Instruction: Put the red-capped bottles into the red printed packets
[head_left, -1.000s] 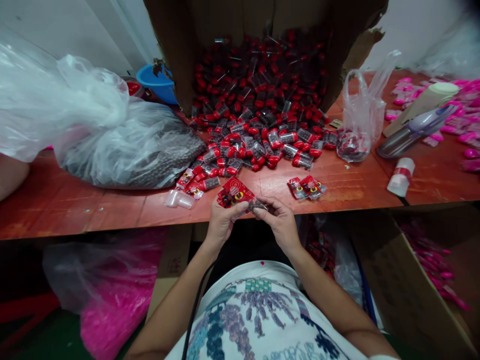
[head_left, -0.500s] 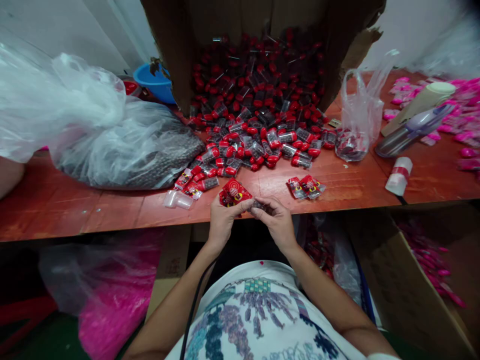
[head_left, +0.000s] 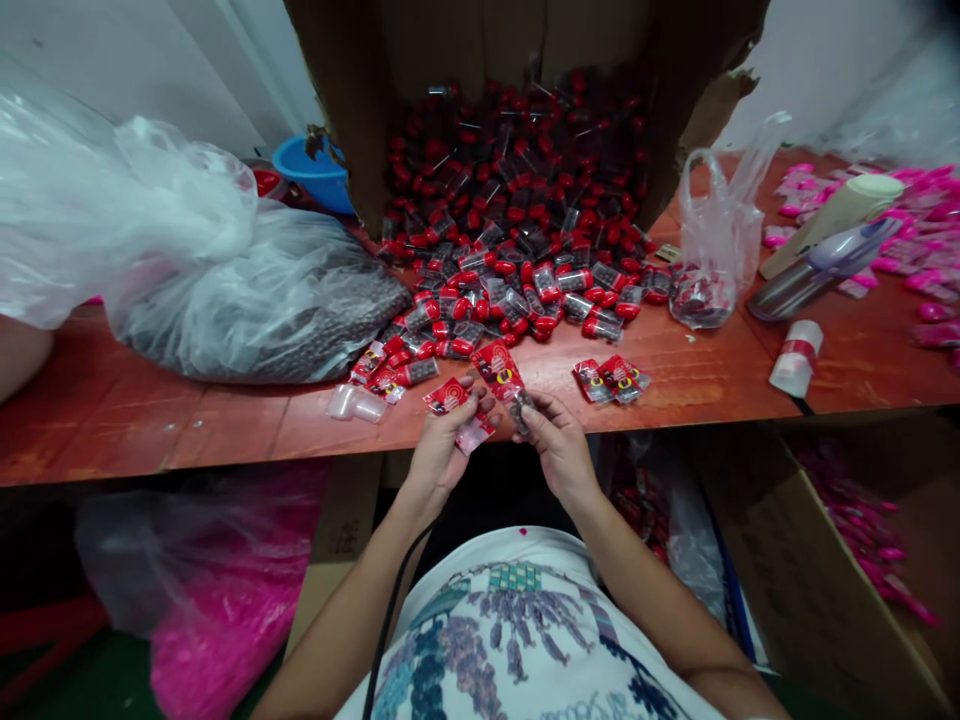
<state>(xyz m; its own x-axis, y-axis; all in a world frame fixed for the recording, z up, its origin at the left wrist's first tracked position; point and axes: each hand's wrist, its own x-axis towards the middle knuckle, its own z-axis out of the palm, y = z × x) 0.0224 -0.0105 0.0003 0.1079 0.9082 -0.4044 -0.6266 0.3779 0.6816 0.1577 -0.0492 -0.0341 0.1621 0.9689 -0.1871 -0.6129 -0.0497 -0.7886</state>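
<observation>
My left hand (head_left: pixel 442 445) grips a small red printed packet (head_left: pixel 447 396) with a clear lower part, held by thumb and fingers over the table's front edge. Between the thumb and fingers of my right hand (head_left: pixel 559 440) is another red printed packet (head_left: pixel 499 370), its clear end dark with small contents. The two packets are apart. Two similar packets (head_left: pixel 613 380) lie on the table right of my hands. To the left are a few more packets (head_left: pixel 369 362) and clear empty-looking containers (head_left: pixel 357 402).
A torn cardboard box (head_left: pixel 341 110) lies open at the back, spilling red-capped clear containers (head_left: pixel 517 240). At left slumps a plastic bag of dark beads (head_left: pixel 277 300). A small plastic bag (head_left: pixel 709 260), a bottle (head_left: pixel 817 265) and a white roll (head_left: pixel 796 358) stand or lie at right.
My hands have moved apart. The packets that were together at my fingers are now separate, one in each hand, the right one tilted up and away from me.
</observation>
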